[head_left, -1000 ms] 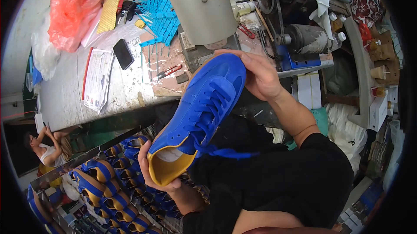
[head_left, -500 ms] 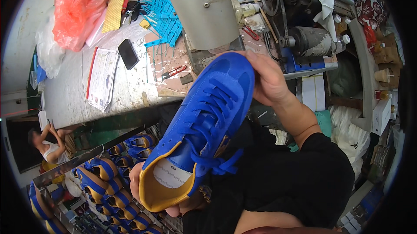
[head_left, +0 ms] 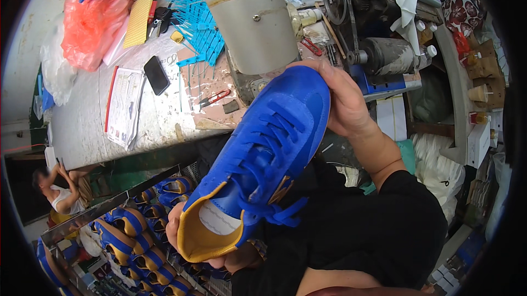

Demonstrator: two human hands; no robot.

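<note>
A blue sneaker (head_left: 277,126) with laces done up, a yellow collar lining and a pale insole is held up in front of me, toe away and heel toward me. My right hand (head_left: 347,101) grips the toe end from the right side, fingers partly behind it. Around the heel wraps my left hand (head_left: 241,257), closed, its fingertips showing at the left of the heel and its palm under it. The sole is turned away from view.
Beyond the shoe rises a grey machine column (head_left: 250,16). On the bench lie red-handled thread snips (head_left: 215,98), a black phone (head_left: 157,75), papers (head_left: 125,106) and blue plastic ties (head_left: 200,38). Several blue-and-yellow shoes (head_left: 126,222) fill a rack at lower left; a person (head_left: 66,191) sits beyond.
Both hands keep their hold on the sneaker. Its toe has swung slightly right, and less of the insole shows. The bench has shifted a little left in view.
</note>
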